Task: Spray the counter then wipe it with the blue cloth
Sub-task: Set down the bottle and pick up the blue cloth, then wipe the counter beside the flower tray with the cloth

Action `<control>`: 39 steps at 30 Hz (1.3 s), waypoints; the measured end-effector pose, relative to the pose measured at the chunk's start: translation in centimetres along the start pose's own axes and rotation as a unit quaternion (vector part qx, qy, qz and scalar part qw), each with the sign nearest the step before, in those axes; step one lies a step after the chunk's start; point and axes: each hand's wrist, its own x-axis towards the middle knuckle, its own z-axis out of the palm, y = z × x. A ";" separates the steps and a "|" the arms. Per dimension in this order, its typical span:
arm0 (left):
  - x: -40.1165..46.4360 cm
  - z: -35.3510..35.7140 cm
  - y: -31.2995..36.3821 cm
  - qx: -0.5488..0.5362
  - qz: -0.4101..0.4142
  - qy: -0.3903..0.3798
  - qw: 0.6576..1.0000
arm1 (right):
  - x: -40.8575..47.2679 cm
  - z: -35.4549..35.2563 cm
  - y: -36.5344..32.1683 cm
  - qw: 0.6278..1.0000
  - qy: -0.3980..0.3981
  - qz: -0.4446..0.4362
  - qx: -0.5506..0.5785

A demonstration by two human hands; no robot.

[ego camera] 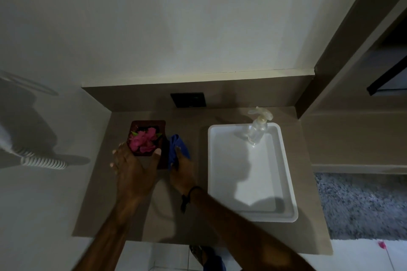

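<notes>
My left hand [132,167] grips a dark brown pot of pink flowers [146,136] at the left of the brown counter [123,209]; whether the pot is lifted off the surface I cannot tell. Just right of the pot, my right hand [181,171] is closed on the crumpled blue cloth [178,144] and presses it on the counter. A clear spray bottle [257,127] with a pale trigger head stands upright in the far end of a white tray [215,182] on the right of the counter.
A dark wall socket [188,99] sits on the brown backsplash behind the counter. A coiled white hose [44,161] hangs at the left wall. A grey shaggy rug [361,204] lies on the floor to the right.
</notes>
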 end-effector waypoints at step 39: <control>-0.8 -0.1 1.0 0.027 -0.017 0.041 0.999 | -2.0 -8.4 -7.5 0.970 -0.037 0.072 0.229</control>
